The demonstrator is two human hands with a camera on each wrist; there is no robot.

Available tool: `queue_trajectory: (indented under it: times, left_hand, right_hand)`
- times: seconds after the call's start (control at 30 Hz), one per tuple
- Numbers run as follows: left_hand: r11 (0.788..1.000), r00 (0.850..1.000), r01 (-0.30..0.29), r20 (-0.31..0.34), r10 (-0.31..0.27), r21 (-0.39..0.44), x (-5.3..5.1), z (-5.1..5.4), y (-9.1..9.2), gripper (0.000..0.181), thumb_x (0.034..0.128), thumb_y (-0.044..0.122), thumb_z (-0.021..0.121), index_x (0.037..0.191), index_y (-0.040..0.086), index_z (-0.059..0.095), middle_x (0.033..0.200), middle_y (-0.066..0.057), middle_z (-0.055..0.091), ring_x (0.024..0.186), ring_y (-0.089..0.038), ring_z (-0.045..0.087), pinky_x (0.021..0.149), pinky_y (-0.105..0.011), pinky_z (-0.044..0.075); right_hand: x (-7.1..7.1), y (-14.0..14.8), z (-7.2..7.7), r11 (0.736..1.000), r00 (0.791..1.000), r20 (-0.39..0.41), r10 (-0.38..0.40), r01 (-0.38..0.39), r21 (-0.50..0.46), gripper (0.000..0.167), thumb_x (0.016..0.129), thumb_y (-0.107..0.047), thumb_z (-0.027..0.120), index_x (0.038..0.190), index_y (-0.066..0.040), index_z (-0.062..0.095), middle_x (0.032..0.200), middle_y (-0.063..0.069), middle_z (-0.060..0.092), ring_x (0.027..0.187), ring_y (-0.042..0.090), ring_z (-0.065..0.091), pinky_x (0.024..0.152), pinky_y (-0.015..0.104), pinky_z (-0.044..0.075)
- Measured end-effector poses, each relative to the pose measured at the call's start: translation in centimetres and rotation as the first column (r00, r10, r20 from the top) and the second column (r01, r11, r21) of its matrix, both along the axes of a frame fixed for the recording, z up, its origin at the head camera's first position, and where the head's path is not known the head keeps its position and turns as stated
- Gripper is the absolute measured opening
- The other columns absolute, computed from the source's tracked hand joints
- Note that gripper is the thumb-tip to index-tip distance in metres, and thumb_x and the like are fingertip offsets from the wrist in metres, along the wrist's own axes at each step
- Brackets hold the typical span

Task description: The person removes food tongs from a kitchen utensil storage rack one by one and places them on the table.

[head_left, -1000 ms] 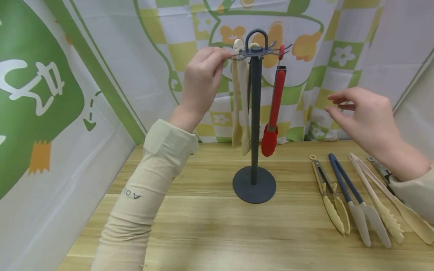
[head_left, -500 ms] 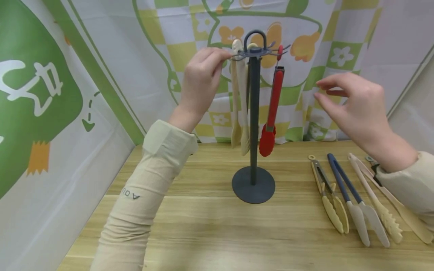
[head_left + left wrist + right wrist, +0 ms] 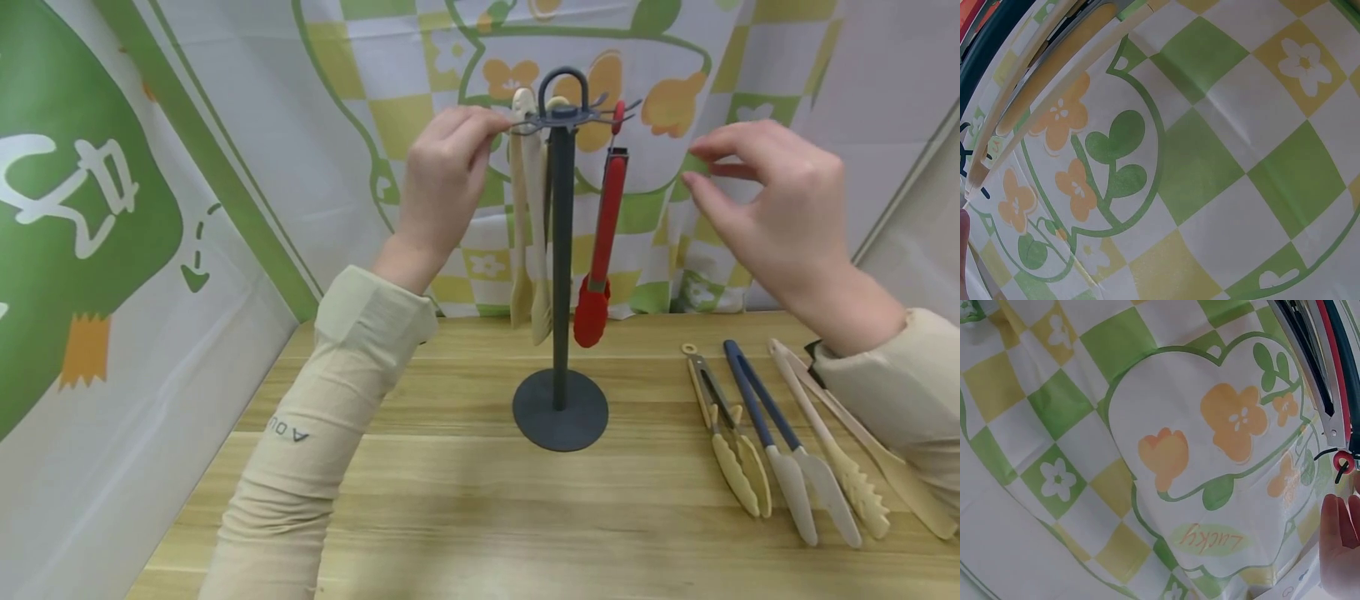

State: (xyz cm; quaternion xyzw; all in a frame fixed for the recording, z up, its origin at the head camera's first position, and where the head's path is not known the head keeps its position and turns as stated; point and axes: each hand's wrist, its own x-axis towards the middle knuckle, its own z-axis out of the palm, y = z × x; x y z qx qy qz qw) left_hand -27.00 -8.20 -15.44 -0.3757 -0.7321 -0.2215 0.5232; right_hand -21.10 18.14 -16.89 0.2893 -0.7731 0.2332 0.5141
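The left hand (image 3: 448,179) pinches the tip of a left hook on the dark stand (image 3: 561,267). Cream tongs (image 3: 534,225) hang beside those fingertips, and red tongs (image 3: 609,217) hang by their ring from a right-hand hook. To the right of the red tongs, the right hand (image 3: 787,217) is raised in the air with thumb and fingers apart, holding nothing. In the right wrist view the right hand's fingers (image 3: 1339,531) show below the red ring (image 3: 1343,462). The left wrist view has only a sliver of the left hand (image 3: 964,250) at its edge, below the cream tongs (image 3: 1035,119).
On the table (image 3: 450,517) at the right lie yellow tongs (image 3: 738,467), blue-handled tongs (image 3: 757,408) and pale pink tongs (image 3: 817,408), the last partly near the right sleeve (image 3: 900,400). A patterned curtain (image 3: 405,125) hangs behind the stand.
The right hand has moved up and a little left, away from above the tongs on the table. The left hand has kept its hold on the hook tip.
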Motion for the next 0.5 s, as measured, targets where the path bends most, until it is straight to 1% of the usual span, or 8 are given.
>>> queue_trajectory:
  times: [0.1, 0.13, 0.3, 0.37, 0.5]
  left_hand:
    - [1.000, 1.000, -0.004, -0.002, 0.004, 0.001, 0.0, 0.0, 0.0, 0.018, 0.0918, 0.002, 0.049, 0.092, -0.003, 0.067, 0.093, -0.014, 0.067, 0.090, -0.025, 0.061, 0.086, -0.017, 0.044]
    - [1.000, 1.000, -0.004, -0.003, 0.004, 0.001, 0.0, 0.0, 0.0, 0.018, 0.0918, 0.001, 0.049, 0.092, -0.003, 0.067, 0.093, -0.014, 0.067, 0.090, -0.025, 0.061, 0.086, -0.017, 0.044]
    - [1.000, 1.000, 0.006, -0.008, -0.005, 0.002, 0.0, 0.0, 0.0, 0.018, 0.0914, 0.001, 0.050, 0.092, -0.003, 0.067, 0.093, -0.014, 0.067, 0.090, -0.025, 0.061, 0.086, -0.017, 0.044]
    - [1.000, 1.000, 0.008, -0.010, -0.008, 0.001, 0.0, 0.0, 0.0, 0.018, 0.0914, 0.001, 0.050, 0.092, -0.003, 0.067, 0.093, -0.014, 0.067, 0.090, -0.025, 0.061, 0.086, -0.017, 0.044]
    - [1.000, 1.000, 0.010, -0.009, -0.010, 0.002, 0.0, 0.0, 0.0, 0.018, 0.0915, 0.001, 0.050, 0.092, -0.003, 0.067, 0.093, -0.014, 0.067, 0.090, -0.025, 0.061, 0.086, -0.017, 0.044]
  right_hand:
    - [0.0, -0.3, 0.5, 0.999, 0.999, -0.036, 0.009, -0.007, 0.053, 0.016, 0.081, 0.001, 0.064, 0.094, 0.009, 0.065, 0.091, 0.019, 0.066, 0.080, 0.028, 0.063, 0.079, 0.008, 0.044]
    - [0.0, -0.5, 0.6, 0.999, 0.999, -0.033, 0.019, -0.018, 0.037, 0.016, 0.081, 0.000, 0.064, 0.095, 0.008, 0.065, 0.092, 0.018, 0.066, 0.081, 0.028, 0.064, 0.079, 0.008, 0.045]
    - [-0.1, -1.1, 1.1, 0.998, 0.997, -0.063, 0.040, -0.037, 0.055, 0.019, 0.083, -0.003, 0.063, 0.098, 0.008, 0.063, 0.095, 0.018, 0.066, 0.083, 0.028, 0.064, 0.081, 0.010, 0.045]
    - [-0.2, -1.3, 1.3, 0.997, 0.995, -0.085, 0.043, -0.037, 0.072, 0.020, 0.083, -0.003, 0.062, 0.098, 0.010, 0.063, 0.095, 0.019, 0.065, 0.083, 0.028, 0.064, 0.081, 0.010, 0.045]
    - [-0.4, -1.9, 1.7, 0.997, 0.992, -0.108, 0.057, -0.051, 0.057, 0.018, 0.083, -0.003, 0.062, 0.096, 0.010, 0.063, 0.094, 0.019, 0.066, 0.084, 0.027, 0.063, 0.081, 0.011, 0.045]
